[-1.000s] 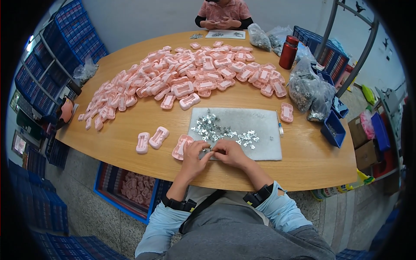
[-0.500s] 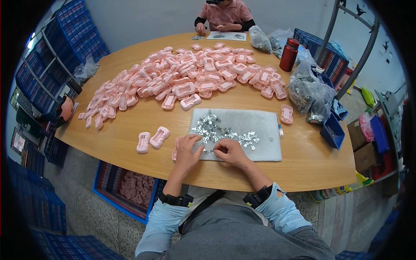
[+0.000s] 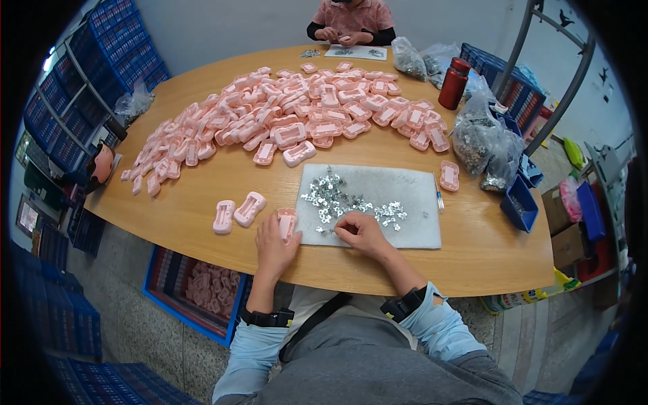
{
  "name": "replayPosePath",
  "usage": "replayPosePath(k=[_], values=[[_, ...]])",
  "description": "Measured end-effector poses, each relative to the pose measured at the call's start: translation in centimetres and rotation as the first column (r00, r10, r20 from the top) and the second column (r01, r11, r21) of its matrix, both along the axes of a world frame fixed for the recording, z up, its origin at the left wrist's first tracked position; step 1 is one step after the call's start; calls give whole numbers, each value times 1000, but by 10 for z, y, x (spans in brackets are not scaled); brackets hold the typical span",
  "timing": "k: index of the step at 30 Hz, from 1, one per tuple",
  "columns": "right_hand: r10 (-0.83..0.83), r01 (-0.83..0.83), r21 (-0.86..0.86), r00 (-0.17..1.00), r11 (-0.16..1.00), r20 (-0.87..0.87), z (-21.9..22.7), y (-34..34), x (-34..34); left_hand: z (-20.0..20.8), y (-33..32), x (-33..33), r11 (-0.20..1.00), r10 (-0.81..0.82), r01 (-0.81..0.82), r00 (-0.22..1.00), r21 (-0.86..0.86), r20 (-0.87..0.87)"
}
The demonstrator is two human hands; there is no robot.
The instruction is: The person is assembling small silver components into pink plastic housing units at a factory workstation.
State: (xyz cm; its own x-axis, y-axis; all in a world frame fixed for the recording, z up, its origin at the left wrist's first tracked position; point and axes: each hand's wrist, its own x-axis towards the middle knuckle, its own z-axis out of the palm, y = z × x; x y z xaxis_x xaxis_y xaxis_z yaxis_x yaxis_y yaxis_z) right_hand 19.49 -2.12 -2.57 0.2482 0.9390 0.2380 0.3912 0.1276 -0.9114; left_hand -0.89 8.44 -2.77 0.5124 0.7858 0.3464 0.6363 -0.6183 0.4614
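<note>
A pale-pink, waisted plastic shell (image 3: pixel 287 226) sat at the left edge of a rectangular whitish mat (image 3: pixel 415 185), close to the wooden tabletop's (image 3: pixel 486 263) near edge, clasped between the left hand's (image 3: pixel 275 241) thumb and fingers. The right hand (image 3: pixel 360 233), fingers drawn together, was above the mat's near part beside small shiny metal pieces (image 3: pixel 327 197); whether it pinched one could not be told. Similar pink shells (image 3: pixel 270 115) were heaped toward the tabletop's far edge.
</note>
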Motion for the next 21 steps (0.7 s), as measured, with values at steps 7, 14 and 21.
replayPosePath(k=[7,14,21], values=[[-2,2,-5,1000,1000,-9,-2,0,-1,-6,9,-3,880,74,185,857,-438,510],[-14,13,-6,995,1000,-100,-1,2,-1,18,-18,5,128,366,765,555,-631,747],[0,-3,-13,972,1000,-234,1,3,-18,9,-26,16,159,362,738,575,-656,734]])
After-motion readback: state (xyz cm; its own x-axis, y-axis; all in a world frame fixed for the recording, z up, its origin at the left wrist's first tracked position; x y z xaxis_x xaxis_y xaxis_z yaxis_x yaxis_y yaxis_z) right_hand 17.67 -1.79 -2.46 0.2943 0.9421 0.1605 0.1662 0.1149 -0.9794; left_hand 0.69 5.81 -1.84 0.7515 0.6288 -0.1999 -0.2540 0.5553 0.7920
